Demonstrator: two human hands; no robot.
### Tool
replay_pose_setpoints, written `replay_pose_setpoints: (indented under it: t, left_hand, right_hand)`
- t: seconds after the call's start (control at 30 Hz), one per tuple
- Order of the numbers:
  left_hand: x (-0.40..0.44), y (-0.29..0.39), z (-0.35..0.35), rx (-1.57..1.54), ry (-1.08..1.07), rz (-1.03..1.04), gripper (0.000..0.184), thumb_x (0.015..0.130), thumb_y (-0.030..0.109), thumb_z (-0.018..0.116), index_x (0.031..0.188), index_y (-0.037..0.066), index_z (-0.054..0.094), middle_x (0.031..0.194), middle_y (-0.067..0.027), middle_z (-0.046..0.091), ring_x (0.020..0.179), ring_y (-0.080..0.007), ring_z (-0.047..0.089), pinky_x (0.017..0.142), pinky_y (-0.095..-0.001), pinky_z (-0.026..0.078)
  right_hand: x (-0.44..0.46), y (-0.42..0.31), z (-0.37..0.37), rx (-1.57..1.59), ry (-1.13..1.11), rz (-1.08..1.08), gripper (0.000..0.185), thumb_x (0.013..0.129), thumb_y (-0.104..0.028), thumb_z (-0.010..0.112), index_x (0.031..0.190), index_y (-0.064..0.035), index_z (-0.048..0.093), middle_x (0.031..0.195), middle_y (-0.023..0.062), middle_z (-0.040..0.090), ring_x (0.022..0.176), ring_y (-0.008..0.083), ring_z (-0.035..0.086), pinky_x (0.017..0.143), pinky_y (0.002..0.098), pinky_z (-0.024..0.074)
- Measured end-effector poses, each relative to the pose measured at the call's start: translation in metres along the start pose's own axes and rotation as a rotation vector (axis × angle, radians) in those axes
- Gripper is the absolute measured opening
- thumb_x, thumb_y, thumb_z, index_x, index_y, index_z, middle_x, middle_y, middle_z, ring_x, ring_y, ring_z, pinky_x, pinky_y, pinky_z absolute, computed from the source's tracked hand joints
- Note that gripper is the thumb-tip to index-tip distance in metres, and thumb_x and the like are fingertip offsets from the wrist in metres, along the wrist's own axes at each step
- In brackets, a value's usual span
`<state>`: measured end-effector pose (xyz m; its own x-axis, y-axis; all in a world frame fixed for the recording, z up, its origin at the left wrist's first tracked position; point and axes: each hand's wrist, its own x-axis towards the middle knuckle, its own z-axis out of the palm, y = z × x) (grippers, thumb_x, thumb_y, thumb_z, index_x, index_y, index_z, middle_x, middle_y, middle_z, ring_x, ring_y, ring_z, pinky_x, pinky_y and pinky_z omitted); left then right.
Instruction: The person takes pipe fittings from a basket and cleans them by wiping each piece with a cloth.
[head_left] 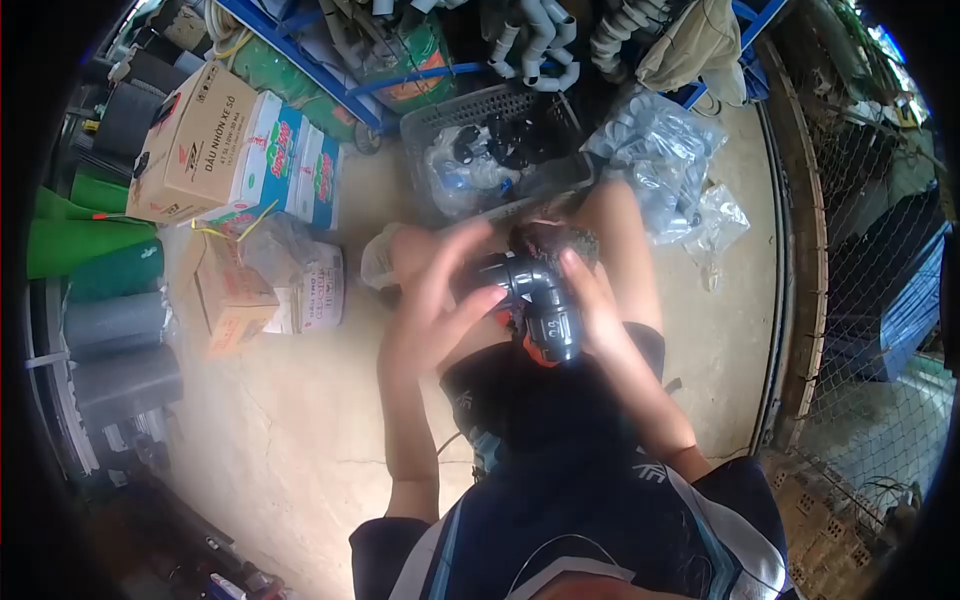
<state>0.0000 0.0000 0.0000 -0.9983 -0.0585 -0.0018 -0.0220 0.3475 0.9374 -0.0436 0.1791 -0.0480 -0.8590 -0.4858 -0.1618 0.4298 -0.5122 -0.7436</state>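
A black plastic pipe elbow fitting (541,290), with orange-red showing at its lower end, is held above my lap. My right hand (592,300) grips it from the right, its thumb along the upper side. To the left, my left hand (435,295) has its fingers spread and is slightly blurred. Its thumb is by the fitting's left end; whether it touches is unclear. Just beyond the fitting is a dark brown, rough-looking thing (545,238) that I cannot make out.
A grey plastic crate (425,195) with black parts and clear bags stands ahead. Bagged grey fittings (655,150) lie right of it. Cardboard boxes (195,150) are stacked at left. A blue-framed rack (330,75) holds pipe pieces behind. A wire-mesh fence (870,300) runs along the right.
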Motion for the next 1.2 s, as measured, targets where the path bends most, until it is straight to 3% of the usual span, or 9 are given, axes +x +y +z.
replay_pose_setpoints:
  t: [0.07,0.17,0.27,0.37,0.43,0.7,0.93,1.07,1.2]
  left_hand:
    - [0.0,0.001,0.002,-0.299,-0.203,-0.331,0.032,0.079,0.012,0.062,0.106,0.004,0.048,0.08,-0.005,0.056,0.058,-0.0088,0.053,0.047,-0.0192,0.042]
    - [-0.017,-0.011,0.014,-0.461,-0.009,-0.207,0.024,0.079,0.008,0.061,0.097,0.003,0.047,0.078,-0.0056,0.056,0.053,-0.0079,0.052,0.042,-0.0181,0.039]
    - [-0.022,-0.016,0.027,-0.547,0.188,-0.276,0.016,0.085,0.012,0.053,0.087,0.002,0.041,0.073,-0.0098,0.054,0.054,-0.0129,0.055,0.043,-0.023,0.043]
    - [-0.027,-0.018,0.038,-0.583,0.305,-0.277,0.017,0.086,0.012,0.054,0.087,0.003,0.04,0.075,-0.0095,0.054,0.054,-0.013,0.054,0.045,-0.0221,0.043]
    - [-0.031,-0.021,0.044,-0.459,0.374,-0.15,0.019,0.084,0.012,0.057,0.092,0.002,0.042,0.08,-0.0091,0.055,0.055,-0.0114,0.052,0.048,-0.0207,0.043]
    - [-0.031,-0.018,0.038,-0.052,0.316,0.094,0.03,0.075,0.011,0.064,0.096,-0.001,0.046,0.088,-0.0113,0.054,0.078,-0.0169,0.054,0.069,-0.027,0.043]
    - [-0.031,-0.02,0.026,-0.473,0.458,0.005,0.033,0.085,0.031,0.05,0.096,0.002,0.039,0.083,-0.0128,0.054,0.06,-0.0144,0.051,0.051,-0.0235,0.04]
    - [-0.024,-0.009,0.034,-0.721,0.429,-0.114,0.022,0.088,0.021,0.045,0.097,0.003,0.037,0.086,-0.0177,0.055,0.06,-0.0166,0.054,0.05,-0.024,0.041]
    - [-0.035,-0.02,0.038,-0.801,-0.003,-0.194,0.038,0.083,0.025,0.053,0.107,0.002,0.035,0.091,-0.0172,0.053,0.06,-0.0182,0.056,0.043,-0.0258,0.043]
  right_hand:
    - [0.003,0.007,-0.005,-0.078,0.096,-0.054,0.034,0.091,-0.017,0.046,0.122,-0.0032,0.043,0.103,0.0074,0.055,0.092,0.0133,0.053,0.084,0.0268,0.0431]
    - [0.004,0.007,-0.015,-0.153,0.429,-0.196,0.033,0.091,-0.019,0.046,0.118,-0.0008,0.044,0.103,0.0096,0.054,0.091,0.0137,0.053,0.083,0.0269,0.0427]
    - [0.009,0.001,-0.031,0.002,0.141,-0.461,0.045,0.086,-0.033,0.05,0.119,-0.0034,0.046,0.113,0.0153,0.049,0.102,0.0251,0.053,0.088,0.0321,0.0414]
    - [-0.003,-0.022,-0.009,-1.112,-0.23,-0.661,0.045,0.078,-0.023,0.056,0.12,-0.0068,0.048,0.122,0.0221,0.042,0.108,0.0326,0.049,0.09,0.0349,0.0402]
    - [-0.009,-0.021,0.006,-1.253,-0.33,-0.505,0.05,0.07,-0.01,0.058,0.12,-0.0112,0.051,0.129,0.0265,0.032,0.112,0.0387,0.044,0.093,0.037,0.0386]
    - [-0.007,-0.01,0.012,-0.829,-0.138,-0.292,0.058,0.064,0.005,0.054,0.12,-0.0095,0.05,0.108,0.0178,0.054,0.095,0.0262,0.054,0.082,0.0301,0.0424]
    - [0.013,-0.007,-0.024,-0.095,0.266,-0.273,0.054,0.081,-0.029,0.048,0.128,-0.0048,0.036,0.111,0.0105,0.048,0.091,0.018,0.053,0.075,0.0293,0.0433]
    - [-0.012,-0.013,-0.012,-0.591,-0.138,-0.542,0.041,0.08,-0.024,0.056,0.116,-0.0063,0.052,0.11,0.0115,0.054,0.097,0.0218,0.053,0.088,0.032,0.0399]
    - [-0.002,0.0,-0.003,-0.98,-0.056,-0.779,0.035,0.072,-0.016,0.062,0.106,-0.007,0.058,0.102,0.0126,0.059,0.095,0.0307,0.052,0.091,0.0407,0.0356]
